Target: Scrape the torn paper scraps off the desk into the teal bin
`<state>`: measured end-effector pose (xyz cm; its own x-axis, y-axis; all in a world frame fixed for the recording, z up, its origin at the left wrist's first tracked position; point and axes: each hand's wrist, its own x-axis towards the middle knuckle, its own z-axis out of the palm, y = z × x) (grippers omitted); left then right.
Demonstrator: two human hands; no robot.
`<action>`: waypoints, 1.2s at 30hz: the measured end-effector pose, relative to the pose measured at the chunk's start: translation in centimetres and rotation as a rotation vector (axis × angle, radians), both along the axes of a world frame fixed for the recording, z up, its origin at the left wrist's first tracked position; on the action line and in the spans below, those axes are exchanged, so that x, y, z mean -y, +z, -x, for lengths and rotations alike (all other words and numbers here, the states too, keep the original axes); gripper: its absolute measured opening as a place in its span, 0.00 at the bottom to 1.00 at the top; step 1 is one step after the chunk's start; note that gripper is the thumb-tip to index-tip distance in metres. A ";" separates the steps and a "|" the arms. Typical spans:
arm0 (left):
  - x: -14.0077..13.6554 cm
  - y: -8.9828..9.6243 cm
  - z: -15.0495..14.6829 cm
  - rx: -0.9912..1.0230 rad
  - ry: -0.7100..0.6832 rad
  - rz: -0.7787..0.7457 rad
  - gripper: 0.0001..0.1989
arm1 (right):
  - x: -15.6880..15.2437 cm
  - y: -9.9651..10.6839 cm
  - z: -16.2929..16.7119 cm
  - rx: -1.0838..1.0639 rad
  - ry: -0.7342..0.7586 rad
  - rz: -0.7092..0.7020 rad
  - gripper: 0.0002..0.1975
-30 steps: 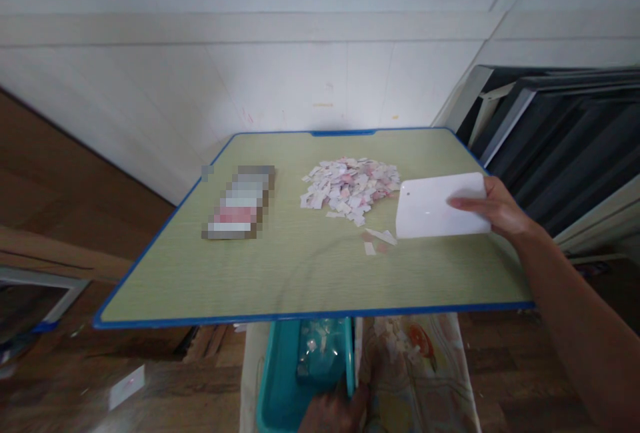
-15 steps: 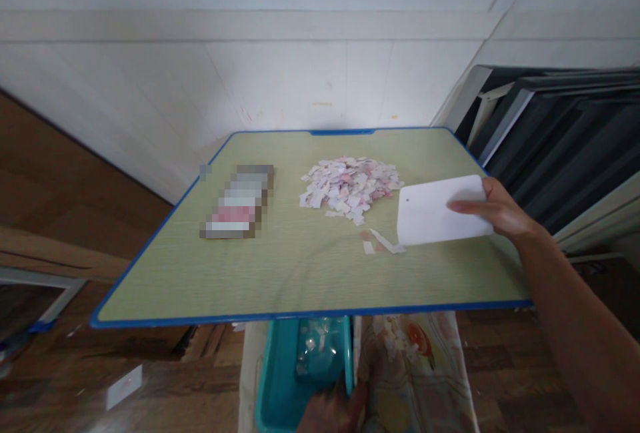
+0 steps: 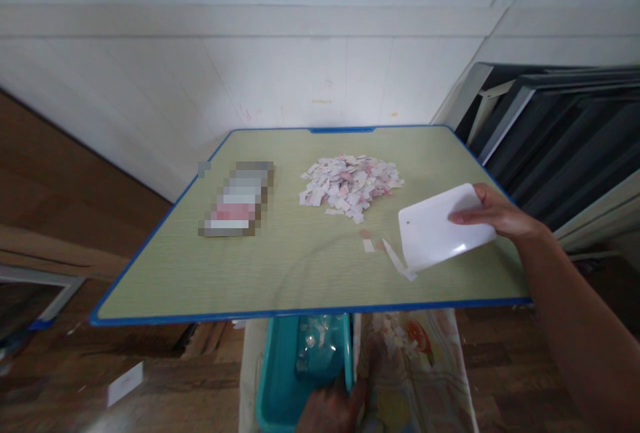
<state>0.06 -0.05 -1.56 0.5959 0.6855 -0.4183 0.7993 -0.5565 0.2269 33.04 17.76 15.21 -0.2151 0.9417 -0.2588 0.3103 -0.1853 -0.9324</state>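
Note:
My right hand [image 3: 505,214] grips a white plastic scraper [image 3: 445,229], thumb on top. The scraper is a flat, glossy sheet with rounded corners and a small hole, held tilted at the table's right side. Its lower left corner meets a thin paper strip [image 3: 399,263]. A small paper scrap [image 3: 369,245] lies left of the strip. Behind them sits a heap of torn paper pieces [image 3: 350,186], white and pinkish. Below the table's front edge, my left hand [image 3: 330,409] is closed over the right rim of a teal plastic basin [image 3: 265,386]; part of the hand is cut off.
The green table [image 3: 200,279] has a blue edge and stands against a white wall. A blurred-out flat item [image 3: 237,199] lies on its left. Dark panels [image 3: 570,126] lean at the right. Below, a patterned cloth [image 3: 425,379] bears paper bits; a paper piece [image 3: 125,383] lies on the floor.
My right hand has moved slightly down and tilted the scraper, its left corner dropping toward the front edge. The paper strip has shifted right and toward me. My left hand stays at the basin.

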 end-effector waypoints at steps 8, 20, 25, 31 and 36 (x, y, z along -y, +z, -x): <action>-0.1 0.0 0.1 0.030 -0.023 -0.002 0.20 | 0.1 0.2 0.0 -0.015 0.276 0.068 0.08; -0.5 1.5 -0.4 -0.053 -0.032 0.027 0.22 | 0.4 0.0 -0.1 -0.055 0.166 0.064 0.08; -0.5 1.4 -0.4 -0.026 -0.027 0.020 0.19 | 0.2 0.1 0.1 -0.012 0.243 0.085 0.09; -0.5 1.3 -0.2 -0.019 -0.031 0.037 0.19 | 0.2 0.3 0.4 0.013 0.289 0.096 0.09; -0.5 1.1 -0.3 -0.039 -0.041 0.087 0.21 | 0.1 0.3 0.4 -0.006 0.287 0.078 0.08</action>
